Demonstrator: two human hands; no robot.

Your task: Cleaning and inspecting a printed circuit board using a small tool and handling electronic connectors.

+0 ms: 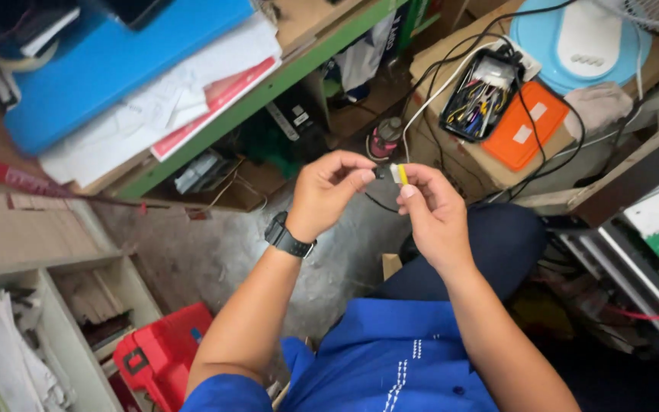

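The person is sitting low over the grey concrete floor (215, 252), both hands raised in front of the chest. The left hand (328, 194), wearing a black wristwatch (287, 236), is pinching the dark end of a thin black wire (379, 203) between thumb and forefinger, the grip closed tight on it. The right hand (430, 210) is holding a small yellow-and-white connector piece (399, 174) between thumb and forefingertip, that grip likewise closed. The two parts are sitting just beside each other, almost touching, in mid-air above the floor.

Judgement: the step in hand appears to be mating wire end to connector. The next move is calling for fine alignment and a steady push.

Beyond the hands, a black open case of small coloured tools (480, 95) and its orange lid (526, 126) are resting on a cardboard box (451, 152).
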